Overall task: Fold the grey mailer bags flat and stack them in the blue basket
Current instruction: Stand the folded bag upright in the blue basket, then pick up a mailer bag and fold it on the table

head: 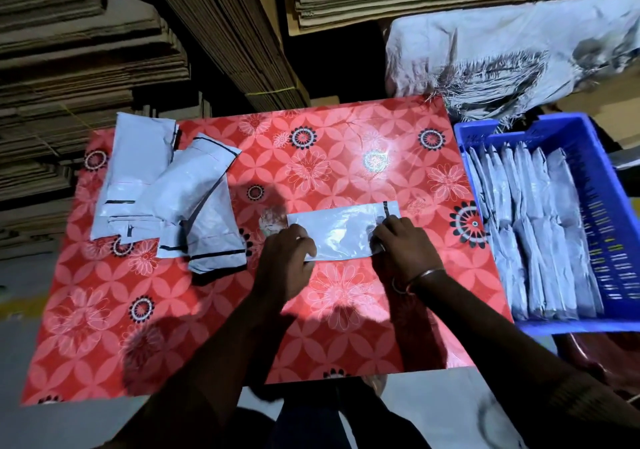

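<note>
Currently both hands, left hand [289,253] and right hand [403,246], pinch a mailer bag [341,232] mid red floral surface [311,157]; cardboard stacks [86,50] behind it, blue basket [609,206] right of it.

Both hands, left [287,258] and right [403,246], press folded grey mailer bag [341,232] on red table [207,327]; blue basket [613,206] beside.

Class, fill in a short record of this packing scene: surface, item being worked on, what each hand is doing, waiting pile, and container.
surface: red flowered tablecloth
item in work: grey mailer bag, lying flat
left hand: grips the bag's left end
right hand: pinches the bag's right end
waiting pile: unfolded mailer bags, far left of the table
container: blue basket, right of the table, holding folded bags in rows
</note>
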A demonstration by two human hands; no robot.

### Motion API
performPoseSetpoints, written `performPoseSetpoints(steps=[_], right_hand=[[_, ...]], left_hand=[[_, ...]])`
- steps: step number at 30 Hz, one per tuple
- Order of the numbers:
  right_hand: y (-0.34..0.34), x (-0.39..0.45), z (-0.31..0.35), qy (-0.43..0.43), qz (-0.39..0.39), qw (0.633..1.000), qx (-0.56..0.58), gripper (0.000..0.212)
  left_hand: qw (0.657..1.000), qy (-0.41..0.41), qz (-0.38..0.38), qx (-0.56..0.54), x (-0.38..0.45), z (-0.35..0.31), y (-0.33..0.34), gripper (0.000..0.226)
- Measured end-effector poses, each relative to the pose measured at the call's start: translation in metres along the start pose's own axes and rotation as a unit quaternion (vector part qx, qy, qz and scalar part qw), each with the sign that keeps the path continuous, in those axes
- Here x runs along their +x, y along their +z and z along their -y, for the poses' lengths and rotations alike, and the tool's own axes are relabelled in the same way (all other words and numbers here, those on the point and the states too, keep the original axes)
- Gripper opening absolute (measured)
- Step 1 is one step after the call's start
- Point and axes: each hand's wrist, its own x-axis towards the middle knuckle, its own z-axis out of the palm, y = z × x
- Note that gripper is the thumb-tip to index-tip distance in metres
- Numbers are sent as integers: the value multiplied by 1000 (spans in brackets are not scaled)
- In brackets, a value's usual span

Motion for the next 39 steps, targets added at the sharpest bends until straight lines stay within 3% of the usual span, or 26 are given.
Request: performPoseSetpoints(steps=[2, 7, 9, 12, 16, 39], right_hand=[[5, -11, 7, 17, -5, 1000, 4, 19], [2, 2, 27, -4, -51, 998, 23, 30], [9, 24, 38, -27, -49, 997, 48, 46], [29, 51, 53, -49, 15, 998, 42, 58], [52, 54, 54, -53, 56, 997, 30, 60], [60, 45, 33, -11, 36, 999, 23, 66]], left_hand=[[999, -39, 2, -18, -6, -3, 7, 19], [994, -48, -84, -44, 15, -30, 10, 14], [995, -68, -68, -15, 32, -34, 18, 34], [993, -102, 18, 59, 43, -28, 35, 58], [988, -110, 63, 89, 33, -13, 50, 61], [984, -120, 38, 127, 25, -5, 53, 61]])
